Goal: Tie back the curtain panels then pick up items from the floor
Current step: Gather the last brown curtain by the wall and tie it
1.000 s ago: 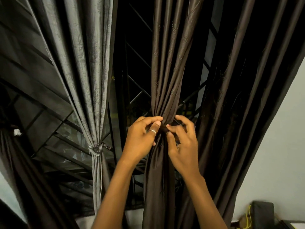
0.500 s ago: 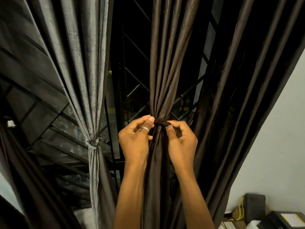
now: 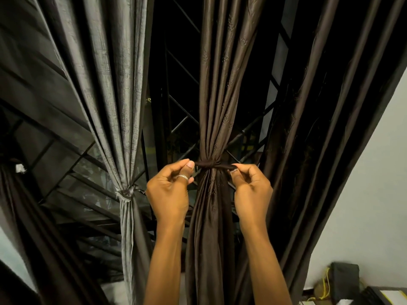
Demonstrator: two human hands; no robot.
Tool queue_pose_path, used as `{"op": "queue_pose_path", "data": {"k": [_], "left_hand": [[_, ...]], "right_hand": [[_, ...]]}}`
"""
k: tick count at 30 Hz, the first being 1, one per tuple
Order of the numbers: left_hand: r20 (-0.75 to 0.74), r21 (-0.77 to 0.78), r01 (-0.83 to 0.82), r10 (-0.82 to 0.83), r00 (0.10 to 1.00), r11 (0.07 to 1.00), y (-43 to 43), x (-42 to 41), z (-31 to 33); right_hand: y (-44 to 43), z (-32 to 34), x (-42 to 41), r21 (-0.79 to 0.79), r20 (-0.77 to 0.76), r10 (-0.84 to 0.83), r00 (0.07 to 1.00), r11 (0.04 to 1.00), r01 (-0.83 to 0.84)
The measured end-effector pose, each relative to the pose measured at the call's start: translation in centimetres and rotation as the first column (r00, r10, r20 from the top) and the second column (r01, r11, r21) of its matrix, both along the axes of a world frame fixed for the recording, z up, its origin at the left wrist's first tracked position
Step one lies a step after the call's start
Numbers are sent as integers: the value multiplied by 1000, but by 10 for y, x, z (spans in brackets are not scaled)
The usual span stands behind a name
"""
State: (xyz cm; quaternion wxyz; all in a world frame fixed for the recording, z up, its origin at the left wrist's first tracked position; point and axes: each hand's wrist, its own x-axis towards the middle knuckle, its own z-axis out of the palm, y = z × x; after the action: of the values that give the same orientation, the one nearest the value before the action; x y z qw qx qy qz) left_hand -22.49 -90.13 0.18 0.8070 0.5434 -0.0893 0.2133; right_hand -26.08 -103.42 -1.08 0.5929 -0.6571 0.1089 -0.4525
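Brown curtain panel [image 3: 211, 106], gathered at centre, judged soft, light and slippery; left hand [image 3: 168, 191] at 9 o'clock of the knot [image 3: 208, 164] and right hand [image 3: 252, 190] at 3 o'clock have fingers [image 3: 176, 164] closed, pinching the tie ends [image 3: 228, 167], best held close in.
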Motion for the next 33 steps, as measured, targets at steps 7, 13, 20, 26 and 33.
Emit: {"op": "queue_pose_path", "data": {"k": [7, 13, 20, 26, 33], "left_hand": [[-50, -8, 91, -92, 995, 996, -4, 0, -1], [-82, 28, 161, -159, 984, 987, -9, -5, -8], [-148, 65, 272, -260, 954, 960, -11, -12, -23], [-198, 96, 326, -303, 932, 940, -9, -20, -46], [-243, 117, 405, -369, 897, 907, -25, -36, -66]], "right_hand": [[4, -6, -1, 0, 19, 59, 998, 998, -59], [5, -10, -3, 19, 19, 14, 1000, 1000, -15], [11, -23, -9, 86, -4, -28, 1000, 996, 28], [14, -41, -22, 91, -79, -47, 996, 994, 54], [2, -66, -46, 96, -154, -101, 983, 988, 117]]}}
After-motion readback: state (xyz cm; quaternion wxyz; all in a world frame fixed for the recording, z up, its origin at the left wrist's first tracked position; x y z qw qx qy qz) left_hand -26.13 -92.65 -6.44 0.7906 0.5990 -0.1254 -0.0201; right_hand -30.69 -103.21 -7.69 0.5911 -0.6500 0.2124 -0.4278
